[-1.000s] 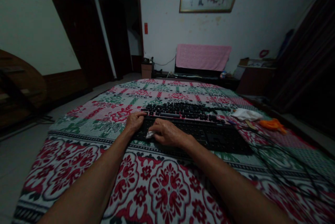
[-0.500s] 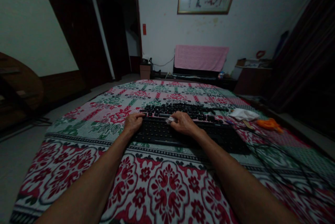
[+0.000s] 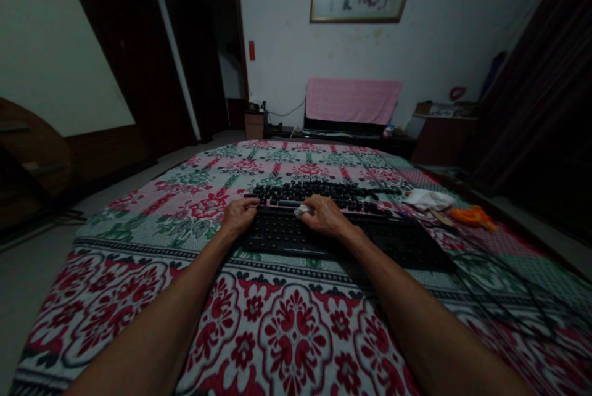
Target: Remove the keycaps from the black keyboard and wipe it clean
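Observation:
A black keyboard (image 3: 287, 237) with its keycaps off lies in front of me on the patterned cloth (image 3: 296, 334). My left hand (image 3: 238, 217) is closed on its upper left corner, thumb along the top edge. Pinched in my right hand (image 3: 325, 216) is a crumpled white tissue (image 3: 301, 210), held against the keyboard's top edge; this hand and forearm hide part of the key area. Just beyond the keyboard, loose black keycaps (image 3: 319, 190) are spread in a long pile.
To the right lie a white cloth or tissue (image 3: 430, 199), an orange cloth (image 3: 472, 218) and a black cable (image 3: 504, 297) in loose loops. Against the far wall, a pink towel (image 3: 354, 100) covers a dark screen-like object.
The keyboard has shifted slightly to the right, and my left hand with it. My right hand keeps the tissue at nearly the same place on the top edge. The view has turned a little.

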Tool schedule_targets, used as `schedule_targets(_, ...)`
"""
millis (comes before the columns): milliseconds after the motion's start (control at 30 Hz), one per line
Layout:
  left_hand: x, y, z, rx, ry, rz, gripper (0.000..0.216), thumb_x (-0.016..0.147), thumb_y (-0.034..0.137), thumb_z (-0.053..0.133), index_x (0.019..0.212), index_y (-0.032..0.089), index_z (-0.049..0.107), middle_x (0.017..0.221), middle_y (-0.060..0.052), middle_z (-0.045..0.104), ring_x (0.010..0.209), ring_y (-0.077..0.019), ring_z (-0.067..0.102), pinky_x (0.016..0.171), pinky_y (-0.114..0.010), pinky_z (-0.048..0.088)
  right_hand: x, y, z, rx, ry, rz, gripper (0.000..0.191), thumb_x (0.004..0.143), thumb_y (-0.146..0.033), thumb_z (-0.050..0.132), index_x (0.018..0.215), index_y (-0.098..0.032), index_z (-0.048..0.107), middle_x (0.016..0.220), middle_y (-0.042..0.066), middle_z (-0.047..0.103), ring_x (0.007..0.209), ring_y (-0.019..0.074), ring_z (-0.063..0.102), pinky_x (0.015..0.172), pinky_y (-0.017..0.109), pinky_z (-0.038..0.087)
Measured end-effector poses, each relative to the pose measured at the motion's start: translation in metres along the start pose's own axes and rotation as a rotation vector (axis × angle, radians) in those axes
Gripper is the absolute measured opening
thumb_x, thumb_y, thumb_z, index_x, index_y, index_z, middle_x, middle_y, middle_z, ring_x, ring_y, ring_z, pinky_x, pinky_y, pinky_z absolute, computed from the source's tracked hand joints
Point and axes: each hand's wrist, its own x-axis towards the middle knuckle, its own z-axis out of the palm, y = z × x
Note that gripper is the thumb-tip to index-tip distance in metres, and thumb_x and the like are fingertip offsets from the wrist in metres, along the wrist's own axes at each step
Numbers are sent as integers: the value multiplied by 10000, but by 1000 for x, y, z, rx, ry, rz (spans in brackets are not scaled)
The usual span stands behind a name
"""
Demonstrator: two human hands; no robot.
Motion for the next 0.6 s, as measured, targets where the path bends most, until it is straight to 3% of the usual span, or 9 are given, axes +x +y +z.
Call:
schedule_targets(200, 1, -2, -4, -14, -42, 38, 308, 675, 242, 536, 912, 161, 716, 874, -42, 713, 768, -178, 644, 725, -260, 511, 4, -21, 10, 136, 17, -183, 197, 790, -179, 506, 936, -150, 635, 815, 36, 577, 744, 127, 507, 681, 212, 345)
schedule_targets(333, 1, -7, -1, -51, -35, 9, 305, 684, 232, 525, 916, 177, 715, 844, -30, 716, 775, -173, 641, 729, -257, 509, 3, -39, 17, 126, -62, -269, 200, 816, -166, 495, 967, -155, 626, 845, 47, 538, 772, 133, 495, 699, 219, 353)
schedule_targets(600, -2, -5, -4, -40, -34, 21, 327, 693, 210, 484, 921, 179, 716, 911, -30, 712, 832, -176, 636, 776, -259, 496, -1, -37, 7, 44, -99, -192, 150, 769, -170, 511, 827, -136, 645, 771, 43, 547, 710, 134, 494, 623, 216, 332)
